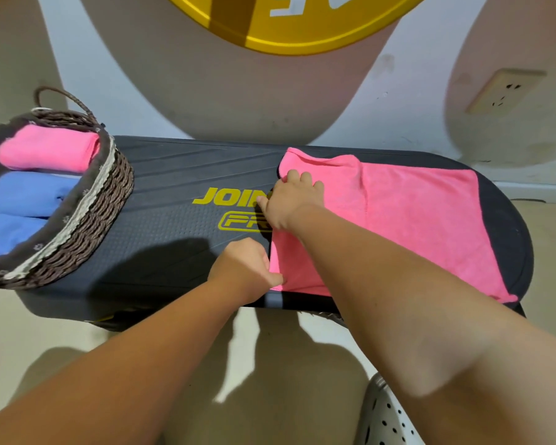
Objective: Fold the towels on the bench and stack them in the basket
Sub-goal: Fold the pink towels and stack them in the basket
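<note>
A pink towel point(408, 220) lies spread over the right half of the black bench point(174, 226), its far left corner folded over. My left hand point(243, 263) pinches the towel's near left corner at the bench's front edge. My right hand point(289, 200) grips the towel's left edge further back, fingers curled over the cloth. At the bench's left end stands a woven basket point(87, 220) holding a folded pink towel point(45, 152) and two folded blue towels point(29, 194).
A wall with a socket point(504, 91) rises behind the bench. A yellow round sign point(289, 24) hangs above. A white perforated shoe point(385, 415) shows at the bottom right on the beige floor.
</note>
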